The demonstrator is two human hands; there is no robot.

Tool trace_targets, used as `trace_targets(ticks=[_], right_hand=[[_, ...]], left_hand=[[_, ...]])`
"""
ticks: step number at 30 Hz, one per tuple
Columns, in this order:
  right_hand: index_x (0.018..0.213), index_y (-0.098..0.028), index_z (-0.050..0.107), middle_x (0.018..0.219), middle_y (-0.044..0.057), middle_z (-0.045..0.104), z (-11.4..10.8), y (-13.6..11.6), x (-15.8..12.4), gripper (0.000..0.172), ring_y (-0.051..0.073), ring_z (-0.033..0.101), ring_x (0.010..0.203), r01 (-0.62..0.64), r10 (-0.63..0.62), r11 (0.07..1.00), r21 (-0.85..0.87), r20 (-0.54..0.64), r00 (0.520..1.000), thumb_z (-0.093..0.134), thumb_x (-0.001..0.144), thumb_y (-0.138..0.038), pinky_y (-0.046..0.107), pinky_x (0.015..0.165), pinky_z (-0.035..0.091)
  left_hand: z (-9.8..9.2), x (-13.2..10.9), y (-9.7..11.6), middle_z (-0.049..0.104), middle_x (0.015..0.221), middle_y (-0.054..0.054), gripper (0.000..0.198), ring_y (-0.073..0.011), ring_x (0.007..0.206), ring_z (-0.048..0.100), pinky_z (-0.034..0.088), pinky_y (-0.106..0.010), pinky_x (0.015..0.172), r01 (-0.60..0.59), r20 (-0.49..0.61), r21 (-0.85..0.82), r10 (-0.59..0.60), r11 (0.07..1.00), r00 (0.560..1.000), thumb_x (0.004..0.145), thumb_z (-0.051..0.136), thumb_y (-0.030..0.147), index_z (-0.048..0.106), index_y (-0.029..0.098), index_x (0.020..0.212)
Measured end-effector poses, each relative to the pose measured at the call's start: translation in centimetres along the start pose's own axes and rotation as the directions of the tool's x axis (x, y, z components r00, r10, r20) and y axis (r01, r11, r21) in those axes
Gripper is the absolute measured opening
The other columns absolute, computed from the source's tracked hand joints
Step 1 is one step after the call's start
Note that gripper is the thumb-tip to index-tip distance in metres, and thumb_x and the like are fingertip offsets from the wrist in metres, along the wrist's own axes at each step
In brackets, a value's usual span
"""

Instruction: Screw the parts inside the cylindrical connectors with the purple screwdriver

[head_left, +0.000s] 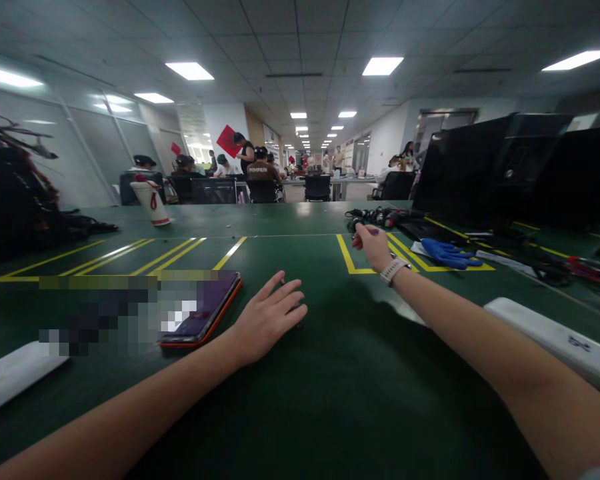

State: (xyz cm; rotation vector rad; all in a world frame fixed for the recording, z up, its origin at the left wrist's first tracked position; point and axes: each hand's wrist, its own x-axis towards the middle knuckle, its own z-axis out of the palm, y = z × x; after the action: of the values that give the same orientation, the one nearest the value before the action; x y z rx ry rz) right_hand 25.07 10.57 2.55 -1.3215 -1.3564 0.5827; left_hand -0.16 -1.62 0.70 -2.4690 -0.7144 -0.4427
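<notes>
Palm down over the green table [310, 413], my left hand [267, 317] has its fingers stretched apart. A small dark thing [299, 326] shows in part under its fingertips; I cannot tell whether they touch it. Left of this hand lies a dark flat case [207, 310] with an orange edge. My right hand [373, 247], with a pale watch [395, 269] on its wrist, is raised farther out, its fingers closed. Something small and purple shows at its fingers, too hidden to name. Just beyond it is a heap of dark cables [383, 216].
Blue gloves [447, 253] lie right of my right hand, before black computer cases [495, 160]. White long objects [555, 340] rest at both sides. A whitish cup-like container [151, 202] stands back left. Yellow tape [350, 253] marks the tabletop. Several people sit beyond.
</notes>
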Motion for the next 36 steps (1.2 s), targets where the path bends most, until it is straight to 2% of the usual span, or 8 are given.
trace_targets(ticks=[3,8,11,13,17,21,28,36], right_hand=[[0.059,-0.015,0.052,0.048,-0.004,0.047,1.4,-1.9,-4.6,0.039,0.008,0.045,0.042,-0.092,0.049,0.975,0.203,0.210,0.976,0.041,0.088,-0.038,0.025,0.054,0.046],[0.062,-0.017,0.052,0.038,-0.007,0.039,1.8,-3.4,-11.5,0.025,0.009,0.040,0.039,-0.317,0.073,0.869,0.379,0.537,0.841,0.046,0.078,-0.036,0.028,0.057,0.046],[0.065,-0.017,0.052,0.041,-0.005,0.045,1.9,-3.3,-12.9,0.016,0.010,0.045,0.042,-0.389,0.061,0.827,0.405,0.624,0.779,0.047,0.073,-0.030,0.026,0.052,0.042],[0.063,-0.017,0.051,0.044,-0.003,0.050,2.3,-3.1,-12.9,0.013,0.011,0.047,0.043,-0.406,0.050,0.817,0.408,0.653,0.756,0.047,0.070,-0.027,0.023,0.048,0.037],[0.059,-0.017,0.050,0.042,-0.003,0.050,3.1,-2.7,-12.5,0.013,0.010,0.046,0.042,-0.396,0.038,0.816,0.421,0.646,0.763,0.047,0.068,-0.025,0.022,0.045,0.032],[0.059,-0.017,0.050,0.042,-0.004,0.049,3.5,-2.4,-12.8,0.011,0.010,0.046,0.041,-0.367,0.037,0.827,0.426,0.609,0.792,0.046,0.067,-0.024,0.021,0.044,0.032],[0.056,-0.017,0.050,0.040,-0.004,0.049,3.5,-2.8,-12.9,0.011,0.010,0.047,0.040,-0.293,0.035,0.887,0.357,0.580,0.814,0.044,0.065,-0.020,0.021,0.042,0.031],[0.052,-0.016,0.053,0.040,-0.003,0.050,3.2,-3.6,-12.5,0.015,0.010,0.045,0.038,-0.202,-0.022,0.936,0.290,0.619,0.785,0.047,0.066,-0.014,0.021,0.040,0.031]], left_hand=[[-0.4,-0.4,-0.2,0.064,0.109,-0.008,0.028,-0.0253,0.120,0.045,0.025,-0.049,0.105,0.078,0.030,-0.060,-0.076,0.995,0.997,0.085,0.041,0.007,0.064,0.019,0.096],[-0.6,-1.1,-0.4,0.067,0.103,-0.007,0.034,-0.0269,0.100,0.054,0.041,-0.045,0.084,0.418,0.006,-0.259,-0.432,0.870,0.902,0.073,0.047,0.001,0.064,0.021,0.095],[0.2,-1.2,-0.3,0.068,0.097,-0.004,0.031,-0.0227,0.088,0.059,0.046,-0.037,0.078,0.565,0.087,-0.534,-0.624,0.629,0.777,0.070,0.053,0.006,0.064,0.021,0.095],[0.8,-1.1,-0.1,0.067,0.093,-0.003,0.031,-0.0212,0.085,0.062,0.048,-0.034,0.075,0.607,0.200,-0.711,-0.726,0.355,0.659,0.068,0.056,0.010,0.062,0.019,0.096],[0.5,-0.8,0.4,0.066,0.091,-0.003,0.035,-0.0207,0.088,0.063,0.049,-0.033,0.079,0.570,0.388,-0.822,-0.754,-0.022,0.530,0.063,0.062,0.009,0.060,0.017,0.097],[-0.7,-0.7,0.5,0.066,0.101,-0.004,0.038,-0.0211,0.096,0.061,0.046,-0.034,0.085,0.539,0.470,-0.827,-0.717,-0.156,0.514,0.062,0.065,0.006,0.061,0.017,0.098],[-0.7,-1.1,0.7,0.067,0.105,-0.008,0.037,-0.0226,0.100,0.060,0.043,-0.037,0.091,0.524,0.533,-0.816,-0.670,-0.245,0.517,0.063,0.068,0.010,0.062,0.016,0.100],[-1.3,-1.2,0.8,0.064,0.113,-0.007,0.052,-0.0230,0.108,0.056,0.040,-0.038,0.095,0.520,0.645,-0.753,-0.609,-0.404,0.461,0.060,0.051,-0.003,0.061,0.016,0.107]])
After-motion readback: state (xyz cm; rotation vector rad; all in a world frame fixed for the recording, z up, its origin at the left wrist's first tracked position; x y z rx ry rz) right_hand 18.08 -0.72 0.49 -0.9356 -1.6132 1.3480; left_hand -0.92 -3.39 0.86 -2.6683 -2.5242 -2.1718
